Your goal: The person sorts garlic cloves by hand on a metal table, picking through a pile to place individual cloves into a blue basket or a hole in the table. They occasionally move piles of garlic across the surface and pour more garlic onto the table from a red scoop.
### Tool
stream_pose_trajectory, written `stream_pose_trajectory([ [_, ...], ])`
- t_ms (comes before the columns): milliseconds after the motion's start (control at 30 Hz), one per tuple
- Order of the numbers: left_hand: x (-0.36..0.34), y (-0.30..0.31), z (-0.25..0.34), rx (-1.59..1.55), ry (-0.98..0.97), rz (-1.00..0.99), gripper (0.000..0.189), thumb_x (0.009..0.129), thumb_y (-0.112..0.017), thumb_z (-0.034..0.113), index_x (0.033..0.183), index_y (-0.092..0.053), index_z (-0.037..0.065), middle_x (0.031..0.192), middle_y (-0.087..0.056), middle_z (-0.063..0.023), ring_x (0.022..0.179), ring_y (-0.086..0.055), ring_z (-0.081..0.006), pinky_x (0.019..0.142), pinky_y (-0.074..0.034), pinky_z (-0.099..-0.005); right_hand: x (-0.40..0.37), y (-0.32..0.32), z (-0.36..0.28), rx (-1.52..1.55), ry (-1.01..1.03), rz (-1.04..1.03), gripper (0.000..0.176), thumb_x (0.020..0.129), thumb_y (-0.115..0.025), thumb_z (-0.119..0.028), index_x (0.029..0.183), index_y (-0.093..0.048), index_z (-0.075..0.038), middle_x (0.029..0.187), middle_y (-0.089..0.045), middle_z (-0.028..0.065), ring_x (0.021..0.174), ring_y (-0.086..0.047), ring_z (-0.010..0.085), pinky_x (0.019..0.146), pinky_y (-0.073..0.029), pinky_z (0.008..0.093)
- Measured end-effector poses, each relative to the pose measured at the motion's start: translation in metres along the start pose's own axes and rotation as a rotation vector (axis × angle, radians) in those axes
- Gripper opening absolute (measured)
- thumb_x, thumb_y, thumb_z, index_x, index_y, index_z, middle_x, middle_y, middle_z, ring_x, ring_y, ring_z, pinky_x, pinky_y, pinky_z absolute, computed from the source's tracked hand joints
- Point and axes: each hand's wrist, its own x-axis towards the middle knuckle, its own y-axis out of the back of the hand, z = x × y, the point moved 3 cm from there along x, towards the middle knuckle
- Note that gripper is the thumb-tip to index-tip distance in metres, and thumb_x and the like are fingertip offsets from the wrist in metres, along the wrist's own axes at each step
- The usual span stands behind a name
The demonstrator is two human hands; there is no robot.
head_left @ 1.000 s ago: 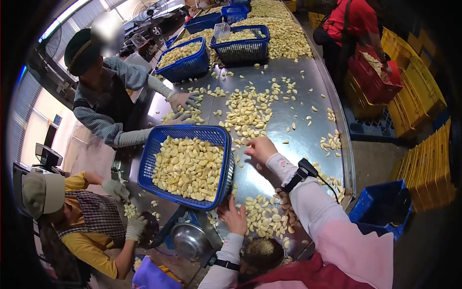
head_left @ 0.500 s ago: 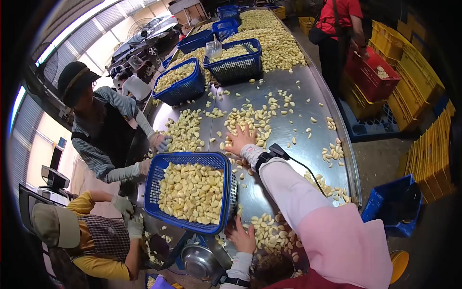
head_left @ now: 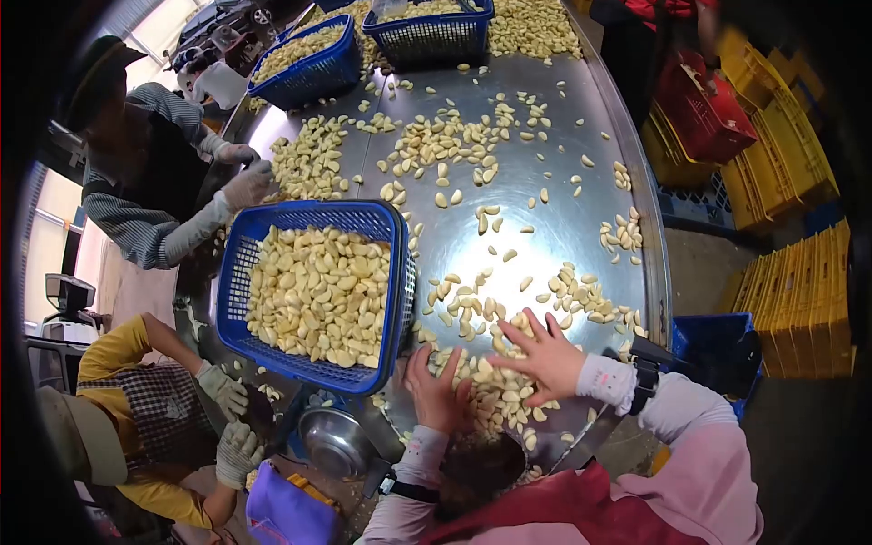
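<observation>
Spread over the peeled garlic cloves (head_left: 495, 391) at the table's near edge is my right hand (head_left: 543, 359), fingers apart and palm down. My left hand (head_left: 438, 392) rests beside the same pile, its fingers bent and apart, close to the right side of a blue basket (head_left: 392, 300). That basket is full of cloves (head_left: 318, 295). More loose cloves (head_left: 445, 141) lie scattered on the metal table (head_left: 545, 227). Below my hands is a dark round opening (head_left: 481, 463) at the table's edge.
Two gloved co-workers (head_left: 136, 173) (head_left: 145, 409) are at the left side. Blue baskets (head_left: 313, 64) stand at the far end. A steel bowl (head_left: 334, 442) sits below the full basket. At the right are a red crate (head_left: 699, 113), yellow crates (head_left: 795, 304) and a blue crate (head_left: 718, 350).
My right hand has come back from the middle of the table to the near pile. The view has shifted. The co-worker's gloved hands at upper left have come together.
</observation>
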Motion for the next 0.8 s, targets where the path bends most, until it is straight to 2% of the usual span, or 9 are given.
stream_pose_trajectory([
  [133,0.005,0.002,0.007,-0.089,0.003,0.005,0.044,0.072,-0.080,0.020,0.115,-0.070,0.017,0.136,-0.039,-0.0226,0.125,-0.037,-0.0425,0.106,-0.030,-0.0507,-0.030,0.014,0.031,0.016,-0.010,0.282,0.103,0.061,-0.087,-0.040,0.149,-0.034,-0.032,0.141,-0.041,0.0155,0.121,-0.045,0.0424,0.097,-0.042,0.0583],
  [200,0.004,0.010,0.018,-0.018,0.057,0.024,0.042,0.071,-0.081,0.024,0.111,-0.071,0.016,0.132,-0.042,-0.0222,0.121,-0.040,-0.0413,0.104,-0.033,-0.0484,-0.049,0.041,0.059,-0.128,-0.505,0.196,0.107,0.056,-0.089,-0.032,0.147,-0.035,-0.026,0.124,-0.049,0.0135,0.106,-0.050,0.0366,0.087,-0.049,0.0500],
  [333,-0.020,0.014,0.032,-0.082,0.006,-0.229,0.037,0.071,-0.081,0.025,0.106,-0.072,0.016,0.123,-0.047,-0.0196,0.118,-0.044,-0.0411,0.096,-0.041,-0.0468,-0.051,0.004,0.014,-0.030,-0.443,0.087,0.111,0.054,-0.090,-0.023,0.149,-0.032,-0.021,0.121,-0.049,0.0140,0.106,-0.050,0.0362,0.079,-0.054,0.0416],
  [467,-0.089,0.008,0.028,0.019,-0.103,-0.322,0.019,0.074,-0.073,0.024,0.090,-0.071,0.015,0.114,-0.051,-0.0152,0.107,-0.053,-0.0378,0.084,-0.049,-0.0440,-0.045,-0.071,-0.067,0.081,-0.289,-0.044,0.109,0.066,-0.086,-0.035,0.146,-0.024,0.006,0.117,-0.048,0.0215,0.097,-0.060,0.0360,0.076,-0.057,0.0414],
  [533,-0.104,0.013,0.028,0.052,-0.118,-0.371,0.015,0.075,-0.071,0.023,0.087,-0.070,0.014,0.111,-0.051,-0.0146,0.103,-0.055,-0.0371,0.081,-0.050,-0.0432,-0.049,-0.080,-0.096,0.222,-0.109,-0.288,0.089,0.072,-0.081,-0.030,0.146,-0.037,-0.007,0.118,-0.050,0.0227,0.091,-0.065,0.0395,0.082,-0.056,0.0464],
  [600,-0.111,0.039,0.040,-0.224,-0.009,-0.544,0.011,0.079,-0.066,0.020,0.086,-0.069,0.013,0.104,-0.056,-0.0134,0.100,-0.058,-0.0331,0.077,-0.051,-0.0418,-0.024,-0.058,-0.084,0.305,0.208,-0.109,0.052,0.077,-0.074,-0.025,0.124,-0.058,-0.010,0.108,-0.057,0.0177,0.088,-0.065,0.0367,0.080,-0.055,0.0471],
  [667,-0.101,0.042,0.039,-0.299,-0.071,-0.616,0.027,0.074,-0.071,0.011,0.101,-0.072,0.012,0.096,-0.058,-0.0137,0.095,-0.059,-0.0342,0.079,-0.050,-0.0418,0.036,-0.024,-0.045,0.286,-0.122,0.214,0.036,0.077,-0.073,-0.020,0.111,-0.064,-0.013,0.102,-0.060,0.0116,0.091,-0.062,0.0343,0.076,-0.054,0.0444],
  [733,-0.082,0.042,0.032,-0.382,0.143,-0.476,0.030,0.074,-0.072,0.009,0.105,-0.072,0.009,0.092,-0.060,-0.0131,0.086,-0.063,-0.0327,0.074,-0.051,-0.0390,0.078,0.014,-0.007,0.066,-0.112,0.759,0.015,0.080,-0.067,-0.014,0.095,-0.065,-0.009,0.093,-0.061,0.0121,0.086,-0.062,0.0328,0.073,-0.052,0.0415],
  [800,-0.057,0.051,0.037,-0.365,0.121,-0.393,0.028,0.075,-0.072,0.008,0.104,-0.071,0.007,0.092,-0.061,-0.0134,0.076,-0.062,-0.0308,0.067,-0.051,-0.0374,0.110,0.013,0.015,0.322,-0.089,0.666,0.008,0.080,-0.065,-0.010,0.087,-0.064,-0.008,0.088,-0.062,0.0125,0.081,-0.062,0.0335,0.071,-0.051,0.0420],
])
